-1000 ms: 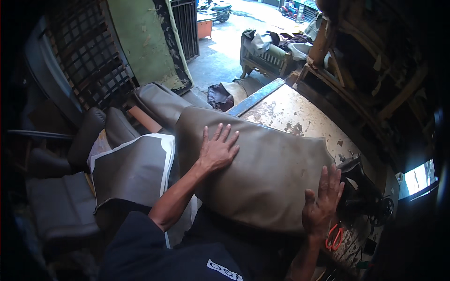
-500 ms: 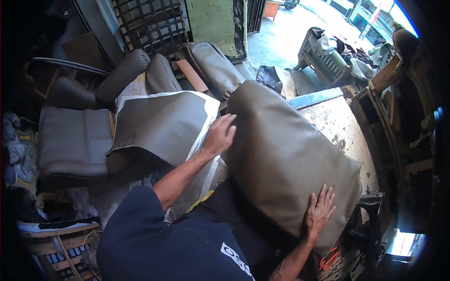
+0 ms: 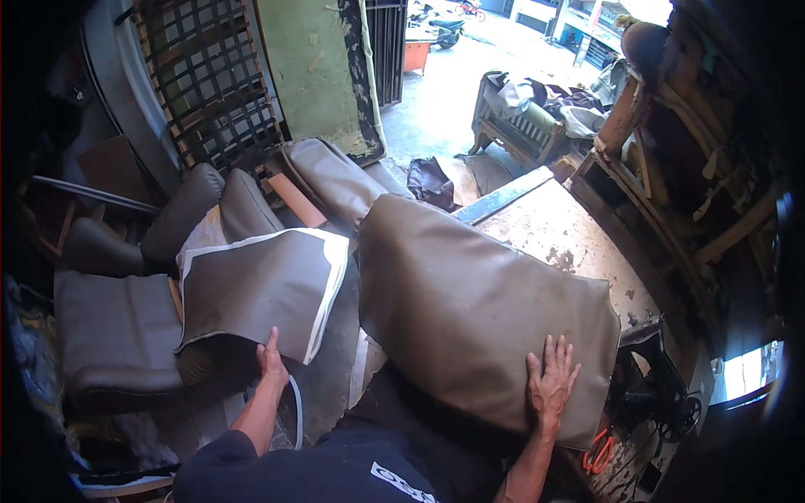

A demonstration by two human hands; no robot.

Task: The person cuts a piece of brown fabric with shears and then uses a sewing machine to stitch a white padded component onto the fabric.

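My left hand [image 3: 270, 364] is at the near edge of a brown vinyl piece with white borders [image 3: 251, 285]. One digit lies over its top, and the other fingers are partly hidden at the edge, which they appear to grip. This piece rests on brown upholstered seating at the left. My right hand [image 3: 552, 384] lies flat, fingers spread, on a large brown vinyl sheet [image 3: 478, 293] draped over a worn table. Scissors with orange handles [image 3: 599, 453] lie beside the sheet's near right corner.
A black sewing machine [image 3: 658, 386] stands right of the sheet. The worn tabletop [image 3: 537, 218] shows behind it. Brown padded armchair parts [image 3: 117, 323] crowd the left. A webbed frame [image 3: 205, 75] leans at the back, and wooden furniture frames [image 3: 671, 193] rise on the right.
My left hand has moved from between the two vinyl pieces, back and leftward to the near edge of the white-bordered piece. My right hand stays flat on the large sheet. The view has shifted.
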